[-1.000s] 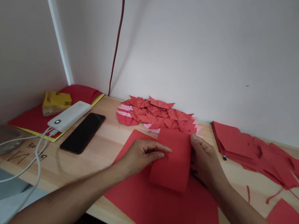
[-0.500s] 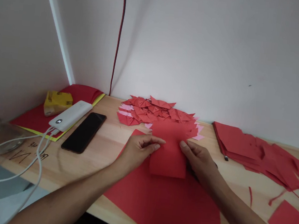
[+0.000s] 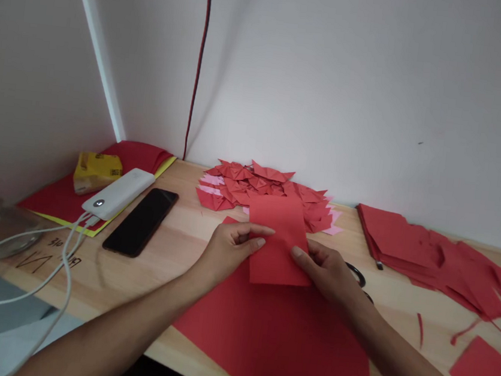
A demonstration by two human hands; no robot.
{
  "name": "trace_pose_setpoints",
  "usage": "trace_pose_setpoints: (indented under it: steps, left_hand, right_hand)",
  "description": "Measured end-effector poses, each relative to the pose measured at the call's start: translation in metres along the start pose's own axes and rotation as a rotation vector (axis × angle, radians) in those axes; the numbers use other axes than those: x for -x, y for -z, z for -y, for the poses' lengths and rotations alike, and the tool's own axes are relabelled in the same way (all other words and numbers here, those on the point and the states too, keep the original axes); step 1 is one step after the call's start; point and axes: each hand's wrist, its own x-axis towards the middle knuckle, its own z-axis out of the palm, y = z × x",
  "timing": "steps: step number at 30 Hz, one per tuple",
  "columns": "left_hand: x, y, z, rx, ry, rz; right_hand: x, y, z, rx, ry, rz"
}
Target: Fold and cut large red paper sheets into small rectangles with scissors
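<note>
A rectangular piece of red paper (image 3: 279, 218) is held up, slightly tilted, between my two hands. My left hand (image 3: 229, 249) grips its left edge; thumb and forefinger show on the front, while the other fingers are partly hidden. My right hand (image 3: 325, 269) pinches the right side, thumb in front and fingers behind. Below lies a large red sheet (image 3: 290, 349), reaching the table's front edge. Black loops that look like scissor handles (image 3: 355, 275) peek out beside my right hand, the rest covered by it.
Folded red and pink paper shapes (image 3: 260, 183) are heaped against the wall. Cut red papers (image 3: 407, 242) and a loose red square (image 3: 487, 375) lie at right. Leftward are a phone (image 3: 141, 222), a cabled white power bank (image 3: 118, 193), a yellow packet (image 3: 97, 172) and stacked sheets (image 3: 52, 201).
The held red paper has shifted slightly left and tilted. My right hand has moved left and a little down along it, uncovering the black loops.
</note>
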Motion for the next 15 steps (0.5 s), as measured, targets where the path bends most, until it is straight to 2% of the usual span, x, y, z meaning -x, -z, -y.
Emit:
trace_pose_setpoints:
  steps: [5, 15]
  left_hand:
    - [-0.0002, 0.0006, -0.0009, 0.066, -0.019, -0.075]
    - [-0.0018, 0.0018, 0.0008, 0.034, -0.041, -0.091]
  right_hand:
    - [0.0019, -0.0002, 0.0008, 0.08, 0.003, 0.001]
    - [0.0009, 0.0011, 0.0012, 0.114, 0.025, -0.054]
